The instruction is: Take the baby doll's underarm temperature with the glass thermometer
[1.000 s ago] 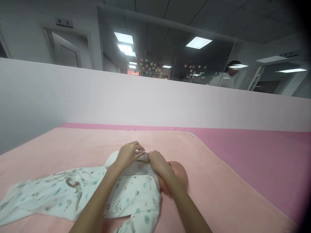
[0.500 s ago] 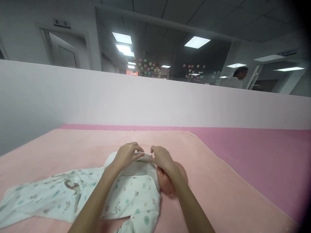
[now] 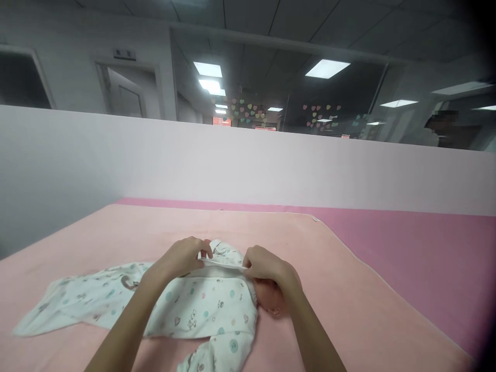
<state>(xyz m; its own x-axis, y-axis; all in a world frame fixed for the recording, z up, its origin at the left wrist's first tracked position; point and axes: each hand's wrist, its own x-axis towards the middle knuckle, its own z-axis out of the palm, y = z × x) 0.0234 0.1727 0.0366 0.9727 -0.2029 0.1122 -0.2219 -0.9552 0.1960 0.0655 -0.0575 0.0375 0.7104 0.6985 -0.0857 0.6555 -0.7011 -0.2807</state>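
A baby doll (image 3: 269,298) lies on its back with its head to the right, largely behind my right wrist. It wears a white baby romper (image 3: 205,307) printed with green dots and small animals. My left hand (image 3: 183,258) pinches one end of the romper's front edge. At the collar end, the fingers of my right hand (image 3: 266,264) are closed on the same edge. Between the hands this edge is stretched fairly straight over the chest. The far sleeve shows beyond it, and the near sleeve lies toward me. My forearms cover parts of the romper.
Under the doll spreads a peach blanket (image 3: 360,310) with a pale border, on a pink mat (image 3: 437,268). A white partition (image 3: 271,170) rises behind. Past it are a glass window with heart stickers, a door at left, and a person at far right.
The romper's front edge has been drawn toward me across the chest, baring the printed far sleeve. Both hands have come nearer and lower. The view has shifted slightly left.
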